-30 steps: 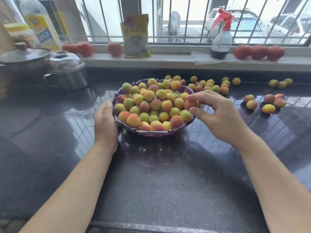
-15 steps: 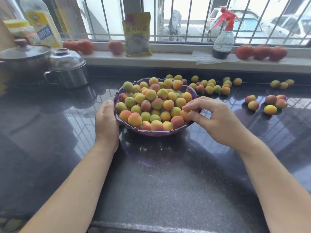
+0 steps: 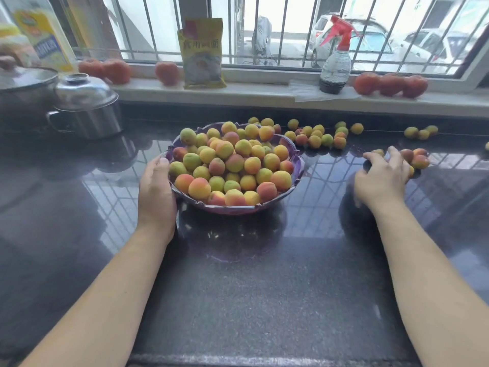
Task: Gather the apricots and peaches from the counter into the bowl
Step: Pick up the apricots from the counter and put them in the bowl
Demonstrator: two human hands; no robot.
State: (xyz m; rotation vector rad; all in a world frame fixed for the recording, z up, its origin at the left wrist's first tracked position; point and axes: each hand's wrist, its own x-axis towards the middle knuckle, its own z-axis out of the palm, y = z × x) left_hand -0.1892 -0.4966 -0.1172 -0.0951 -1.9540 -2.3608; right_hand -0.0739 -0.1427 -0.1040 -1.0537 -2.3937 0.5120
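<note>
On the dark table, largest thing first:

Table [image 3: 251, 300]: dark polished stone, mirroring the window bars; it carries everything below except the sill items.

Window sill [image 3: 264, 92]: pale ledge behind the table, holding red tomatoes [image 3: 390, 84], a yellow packet [image 3: 202, 53] standing upright and a spray bottle [image 3: 335, 67] with a red trigger.

Pots [image 3: 84, 107]: two lidded steel pots at far left, side by side.

Bowl [image 3: 298, 165]: purple, scalloped rim, at the middle of the table, heaped above its rim with apricots and peaches [image 3: 230, 165].

Left hand [image 3: 156, 192]: set against the bowl's left side, thumb on the rim, fingers wrapped around the outside wall and gripping it.

Right hand [image 3: 383, 176]: well to the right of the bowl, palm down over a small cluster of loose fruit [image 3: 419, 158]; its fingers [image 3: 397, 157] curl down onto the nearest pieces, apparently closing on one or two, though motion blur makes the hold uncertain.

Fruit behind the bowl [image 3: 317, 135]: a scatter of a dozen or so, just beyond the rim toward the sill.

Far-right fruit [image 3: 422, 132]: three small pieces near the back edge, apart from the rest.
</note>
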